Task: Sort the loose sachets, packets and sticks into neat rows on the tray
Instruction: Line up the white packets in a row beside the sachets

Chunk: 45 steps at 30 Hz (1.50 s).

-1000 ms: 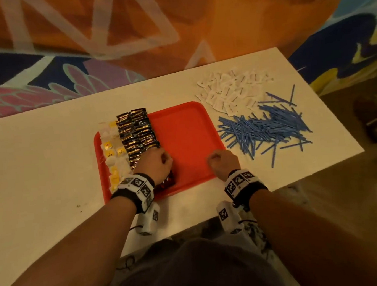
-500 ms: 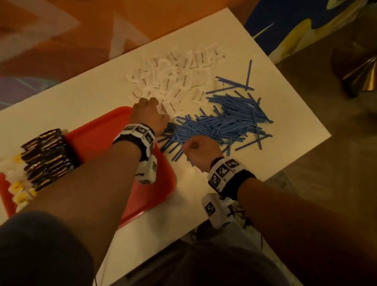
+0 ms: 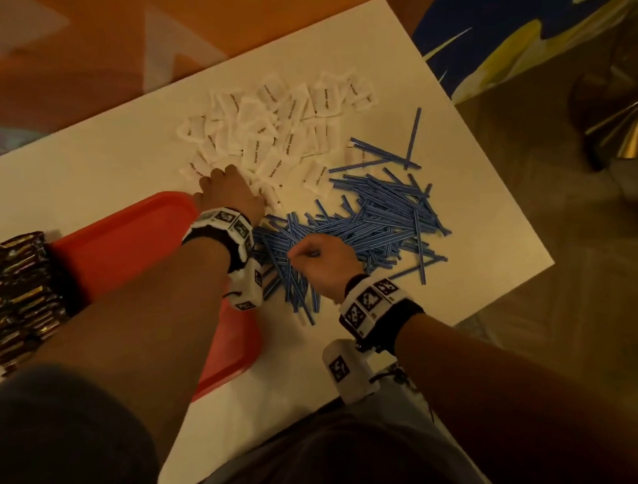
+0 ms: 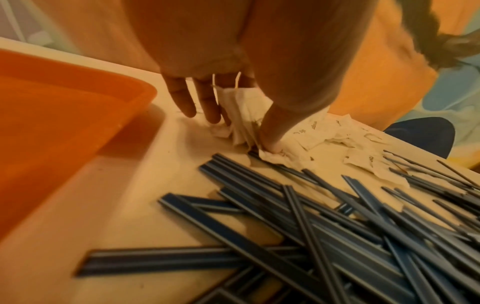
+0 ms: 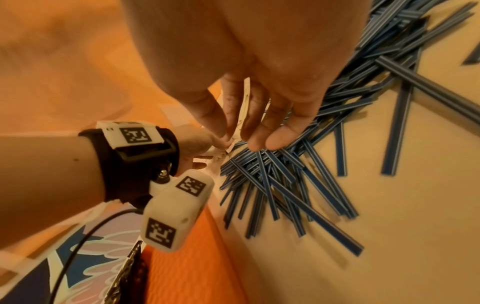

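Observation:
The red tray (image 3: 128, 257) lies left of centre, with a row of dark glossy packets (image 3: 12, 289) at its left end. A loose pile of white sachets (image 3: 274, 130) lies beyond the tray's right corner. Several blue sticks (image 3: 376, 214) are heaped to its right. My left hand (image 3: 225, 190) is at the near edge of the white pile. In the left wrist view its thumb and fingers (image 4: 205, 107) pinch a bunch of white sachets (image 4: 241, 115). My right hand (image 3: 322, 260) hovers over the near end of the sticks (image 5: 285, 181), fingers loosely bent, tips touching them.
The white table (image 3: 93, 164) ends close behind the piles and along the right side, past the sticks. Beyond it are patterned orange and blue surfaces, and a shiny metal object (image 3: 624, 118) stands on the floor at the right.
Both hands left the tray and went right to the loose piles. The left hand reached the white sachets and gathered a bunch; the right hand came over the blue sticks.

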Tool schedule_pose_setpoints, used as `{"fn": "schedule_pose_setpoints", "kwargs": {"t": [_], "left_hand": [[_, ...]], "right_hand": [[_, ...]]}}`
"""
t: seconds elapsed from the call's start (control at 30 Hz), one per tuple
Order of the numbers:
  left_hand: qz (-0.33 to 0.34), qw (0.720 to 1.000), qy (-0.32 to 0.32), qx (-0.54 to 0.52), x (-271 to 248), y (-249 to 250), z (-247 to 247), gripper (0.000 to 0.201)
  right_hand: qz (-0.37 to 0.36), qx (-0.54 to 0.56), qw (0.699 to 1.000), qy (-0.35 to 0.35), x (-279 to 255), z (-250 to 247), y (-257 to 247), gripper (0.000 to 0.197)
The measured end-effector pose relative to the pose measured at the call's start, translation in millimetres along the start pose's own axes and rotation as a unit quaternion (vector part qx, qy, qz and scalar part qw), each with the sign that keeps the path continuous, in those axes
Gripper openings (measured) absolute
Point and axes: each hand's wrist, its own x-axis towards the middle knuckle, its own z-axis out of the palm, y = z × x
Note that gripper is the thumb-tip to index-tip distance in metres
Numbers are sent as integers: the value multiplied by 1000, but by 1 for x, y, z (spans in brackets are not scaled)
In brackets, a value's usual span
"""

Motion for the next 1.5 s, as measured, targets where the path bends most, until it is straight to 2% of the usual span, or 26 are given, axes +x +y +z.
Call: {"fn": "schedule_pose_setpoints", "kwargs": {"t": [0.1, 0.27, 0.33, 0.4, 0.5, 0.57, 0.63, 0.7, 0.77, 0.8, 0.97, 1.03, 1.07, 1.1, 1.17, 1.2, 1.23, 1.3, 1.4, 1.5], "left_hand": [[5, 1000, 11, -9, -5, 3, 2, 53], [8, 993, 33, -116, -13, -7, 0, 44], [4, 981, 47, -189, -18, -15, -6, 40], [-7, 955, 64, -290, -28, -22, -17, 34], [-32, 888, 55, -456, -49, -33, -35, 24], [-65, 820, 35, -567, -67, -39, -45, 21], [-74, 740, 10, -669, -84, -46, -51, 17], [-59, 694, -4, -718, -105, -52, -59, 17], [-41, 683, -17, -729, -123, -61, -61, 19], [-33, 687, -24, -726, -131, -66, -61, 18], [-15, 737, -25, -675, -162, -101, -55, 12], [-28, 743, 0, -669, -173, -113, -55, 23], [-42, 734, 22, -678, -178, -120, -56, 27], [-62, 713, 45, -697, -184, -127, -57, 27], [-89, 647, 68, -755, -196, -139, -62, 21], [-87, 622, 64, -775, -202, -145, -64, 16], [-81, 616, 57, -782, -207, -150, -65, 10], [-81, 630, 62, -770, -213, -163, -65, 6], [-105, 637, 103, -757, -218, -185, -71, 12], [-92, 693, 139, -701, -223, -201, -77, 18]], "right_hand": [[4, 13, 1000, -5, 3, 0, 0, 10], [4, 14, 1000, -21, 5, -7, -2, 11], [-2, 19, 1000, -22, 5, -9, -7, 12], [-8, 31, 999, -20, 4, -10, -15, 15], [-23, 54, 998, -17, 4, -12, -34, 15], [-36, 68, 997, -21, 3, -12, -51, 15], [-56, 73, 996, -22, 1, -8, -68, 16], [-82, 77, 993, -24, -2, -2, -84, 17], [-103, 80, 991, -36, -7, 6, -100, 15], [-112, 86, 989, -46, -10, 10, -107, 12], [-166, 52, 982, -75, -25, 41, -128, 15], [-157, 58, 982, -89, -32, 54, -133, 11], [-147, 75, 982, -96, -37, 61, -136, 11], [-138, 93, 981, -101, -42, 69, -139, 13], [-134, 114, 980, -92, -51, 85, -144, 18], [-135, 120, 980, -83, -55, 92, -145, 21], [-136, 125, 980, -74, -59, 100, -147, 24], [-133, 131, 979, -80, -67, 112, -152, 28], [-113, 119, 977, -135, -80, 128, -159, 31], [-94, 123, 973, -173, -88, 142, -164, 20]]}}
